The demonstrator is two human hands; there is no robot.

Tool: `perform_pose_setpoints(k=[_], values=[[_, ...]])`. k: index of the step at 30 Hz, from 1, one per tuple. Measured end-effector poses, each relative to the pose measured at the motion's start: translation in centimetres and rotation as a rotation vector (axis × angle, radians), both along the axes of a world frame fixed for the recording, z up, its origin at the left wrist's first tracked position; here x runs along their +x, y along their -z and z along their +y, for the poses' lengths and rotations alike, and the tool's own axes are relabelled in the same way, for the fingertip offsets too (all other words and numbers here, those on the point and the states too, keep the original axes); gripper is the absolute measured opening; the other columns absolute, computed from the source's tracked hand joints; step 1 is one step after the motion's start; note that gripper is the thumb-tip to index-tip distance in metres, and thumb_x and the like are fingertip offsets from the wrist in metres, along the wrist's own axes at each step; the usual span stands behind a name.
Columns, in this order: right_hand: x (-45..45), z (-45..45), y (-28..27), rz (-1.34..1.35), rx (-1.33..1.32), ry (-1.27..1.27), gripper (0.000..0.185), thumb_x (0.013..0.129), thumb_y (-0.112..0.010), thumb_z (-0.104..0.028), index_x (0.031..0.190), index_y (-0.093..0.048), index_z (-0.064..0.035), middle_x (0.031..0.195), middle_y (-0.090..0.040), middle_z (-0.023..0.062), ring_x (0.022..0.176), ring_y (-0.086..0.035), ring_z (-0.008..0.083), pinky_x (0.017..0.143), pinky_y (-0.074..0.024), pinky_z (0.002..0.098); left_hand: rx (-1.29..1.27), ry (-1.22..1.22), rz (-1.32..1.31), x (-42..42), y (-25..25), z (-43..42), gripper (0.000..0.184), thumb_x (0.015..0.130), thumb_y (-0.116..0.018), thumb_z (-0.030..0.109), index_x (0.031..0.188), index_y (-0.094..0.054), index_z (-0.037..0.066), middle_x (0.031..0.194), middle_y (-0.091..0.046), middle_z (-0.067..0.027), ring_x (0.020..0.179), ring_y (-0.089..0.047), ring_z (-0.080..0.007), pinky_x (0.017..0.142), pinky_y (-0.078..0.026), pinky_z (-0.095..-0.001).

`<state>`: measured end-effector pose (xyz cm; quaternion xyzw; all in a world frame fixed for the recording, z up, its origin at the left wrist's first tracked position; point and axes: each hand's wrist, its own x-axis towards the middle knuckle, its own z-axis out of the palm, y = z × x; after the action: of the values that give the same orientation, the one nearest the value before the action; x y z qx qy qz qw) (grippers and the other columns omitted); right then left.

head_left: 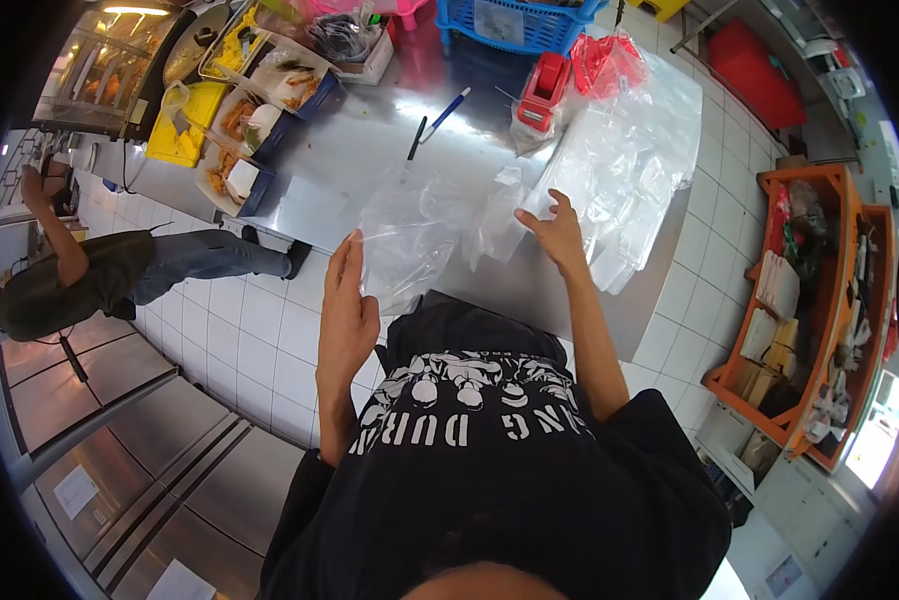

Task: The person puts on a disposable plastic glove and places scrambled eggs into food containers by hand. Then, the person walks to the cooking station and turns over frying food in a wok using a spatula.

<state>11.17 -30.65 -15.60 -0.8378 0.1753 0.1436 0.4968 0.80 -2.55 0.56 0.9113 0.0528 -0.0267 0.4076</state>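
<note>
A clear plastic bag (406, 235) lies at the front edge of the steel table (369, 125). My left hand (347, 300) is at the bag's left side, fingers stretched and nearly together, thumb apart; whether it touches the bag is unclear. My right hand (554, 232) is raised with thumb and fingers apart and nothing between them. It is between a crumpled bag piece (499, 215) and a large stack of clear plastic bags (624, 150) on the table's right part.
A red tape dispenser (544, 90), a pen (447, 113), a blue basket (514, 25) and food boxes (239, 180) stand or lie on the table. An orange shelf (814, 310) is at the right. Another person (89, 275) stands at the left.
</note>
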Motion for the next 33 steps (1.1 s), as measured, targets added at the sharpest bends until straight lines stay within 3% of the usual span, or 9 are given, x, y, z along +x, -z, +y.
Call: perform_pose_setpoints(k=[5, 9, 11, 13, 17, 21, 24, 32, 33], values=[[-3.0, 1.7, 0.1, 0.012, -0.033, 0.219, 0.078, 0.068, -0.076, -0.04, 0.125, -0.041, 0.0019, 0.095, -0.06, 0.0198, 0.081, -0.062, 0.0274, 0.076, -0.0477, 0.0375, -0.014, -0.041, -0.04, -0.4, -0.1, 0.8, 0.076, 0.069, -0.037, -0.018, 0.141, -0.032, 0.006, 0.139, -0.036, -0.0171, 0.123, -0.042, -0.0297, 0.089, -0.042, -0.0302], [-4.6, 3.8, 2.7, 0.131, 0.035, 0.122, 0.076, 0.069, -0.076, -0.04, 0.124, -0.042, -0.0004, 0.085, -0.063, 0.0125, 0.079, -0.062, 0.0249, 0.073, -0.0474, 0.0373, 0.032, -0.096, -0.077, -0.5, 0.5, 1.4, 0.077, 0.068, -0.039, -0.018, 0.141, -0.033, 0.006, 0.136, -0.039, -0.0158, 0.1, -0.049, -0.0224, 0.08, -0.043, -0.0269], [-4.3, 5.2, 1.9, -0.05, -0.144, 0.119, 0.055, 0.074, -0.074, -0.037, 0.107, -0.054, 0.002, 0.071, -0.061, 0.0067, 0.063, -0.058, 0.0147, 0.061, -0.0459, 0.0272, 0.022, -0.113, -0.066, -0.6, 0.7, 1.5, 0.077, 0.068, -0.039, -0.019, 0.141, -0.033, 0.006, 0.135, -0.039, -0.0157, 0.092, -0.049, -0.0197, 0.078, -0.043, -0.0258], [-3.2, 5.0, 4.0, -0.095, -0.031, 0.127, 0.044, 0.078, -0.07, -0.035, 0.097, -0.057, 0.0023, 0.07, -0.061, 0.0065, 0.064, -0.057, 0.0135, 0.061, -0.0447, 0.0267, 0.09, -0.052, -0.133, -0.5, 0.8, 1.6, 0.077, 0.068, -0.039, -0.019, 0.141, -0.033, 0.006, 0.134, -0.04, -0.015, 0.083, -0.046, -0.0167, 0.075, -0.043, -0.0247], [-1.4, 3.5, 1.7, -0.123, -0.015, 0.166, 0.03, 0.088, -0.058, -0.027, 0.077, -0.063, 0.001, 0.067, -0.062, 0.0086, 0.062, -0.057, 0.0167, 0.06, -0.0442, 0.0299, 0.049, -0.081, -0.071, -0.5, -0.1, 1.8, 0.072, 0.07, -0.037, -0.017, 0.14, -0.032, 0.002, 0.137, -0.037, -0.0196, 0.108, -0.051, -0.0285, 0.078, -0.045, -0.029], [-1.7, 1.0, -1.1, -0.168, 0.183, 0.204, 0.02, 0.089, -0.055, -0.018, 0.093, -0.061, 0.0007, 0.071, -0.063, 0.008, 0.062, -0.055, 0.0127, 0.059, -0.044, 0.0279, 0.002, -0.11, -0.112, -0.7, 0.1, 2.4, 0.073, 0.07, -0.04, -0.018, 0.14, -0.033, 0.002, 0.139, -0.037, -0.0171, 0.087, -0.05, -0.0202, 0.07, -0.045, -0.0261], [-2.0, -0.5, -2.4, -0.33, 0.24, 0.355, 0.036, 0.093, -0.051, -0.015, 0.126, -0.046, -0.0031, 0.066, -0.049, -0.0024, 0.057, -0.042, 0.0051, 0.052, -0.0352, 0.0223, 0.011, -0.093, -0.147, -0.6, 0.3, 2.2, 0.073, 0.07, -0.041, -0.018, 0.14, -0.032, 0.003, 0.139, -0.036, -0.016, 0.083, -0.049, -0.018, 0.068, -0.044, -0.0255], [-2.2, -4.6, -4.1, -0.337, 0.353, 0.62, 0.029, 0.098, -0.042, -0.025, 0.109, -0.058, -0.0041, 0.07, -0.048, -0.005, 0.057, -0.042, 0.0025, 0.051, -0.0362, 0.0207, -0.01, -0.043, -0.158, 0.5, -0.6, 0.9, 0.078, 0.07, -0.04, -0.018, 0.144, -0.024, 0.004, 0.14, -0.034, -0.0172, 0.086, -0.049, -0.0187, 0.072, -0.045, -0.0252], [-2.3, -4.8, -4.5, -0.335, 0.357, 0.619, 0.029, 0.098, -0.042, -0.025, 0.109, -0.058, -0.0041, 0.07, -0.048, -0.005, 0.057, -0.042, 0.0025, 0.051, -0.0362, 0.0207, -0.055, -0.047, -0.097, 0.6, -0.8, 0.9, 0.079, 0.071, -0.04, -0.017, 0.144, -0.023, 0.004, 0.143, -0.032, -0.0158, 0.101, -0.047, -0.0199, 0.077, -0.044, -0.0251]])
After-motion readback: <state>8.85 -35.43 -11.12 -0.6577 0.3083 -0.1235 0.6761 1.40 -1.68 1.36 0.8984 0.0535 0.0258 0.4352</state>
